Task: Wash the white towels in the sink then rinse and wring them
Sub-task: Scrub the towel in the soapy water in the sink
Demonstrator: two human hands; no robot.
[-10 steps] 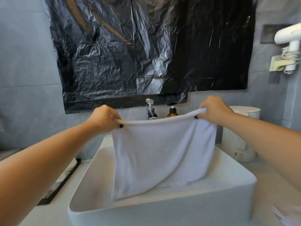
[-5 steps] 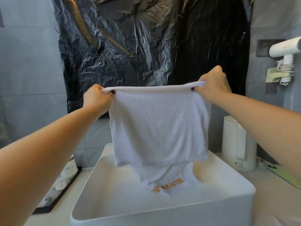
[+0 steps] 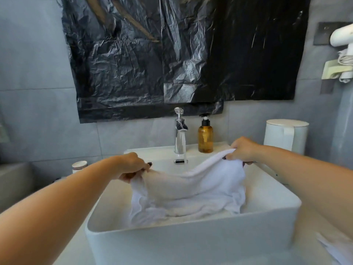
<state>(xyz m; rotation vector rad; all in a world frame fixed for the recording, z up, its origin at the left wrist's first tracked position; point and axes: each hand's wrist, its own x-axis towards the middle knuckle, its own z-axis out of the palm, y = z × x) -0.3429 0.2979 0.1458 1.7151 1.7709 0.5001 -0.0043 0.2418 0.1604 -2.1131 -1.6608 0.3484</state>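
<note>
White towel [image 3: 194,190] is down in the sink [image 3: 191,243], upper edge stretched betw both hands, rest bunched and sagging into the basin. Left hand [image 3: 131,167] at approx 9 o'clock of the basin, fingers pinched closed on the towel's left corner. Right hand [image 3: 242,150] at approx 2 o'clock, higher up by the back rim, also clenched on the towel's right corner. So the top edge runs uphill left to right.

Tap [image 3: 180,131] at 12 o'clock of the sink, chrome, w/ a thin stream of water falling behind the towel's top edge. Whether the stream hits the cloth: can't tell. Amber soap bottle [image 3: 205,137] just right of the tap, black pump top, upright on the back ledge. White kettle [image 3: 284,134] at 2 o'clock on the counter, partly behind the right wrist. Cups [image 3: 79,166] at 9 o'clock, beyond the left forearm. Black plastic sheet [image 3: 172,54] covers the wall above the tap. White hair dryer [image 3: 342,33] on the wall, far right.
</note>
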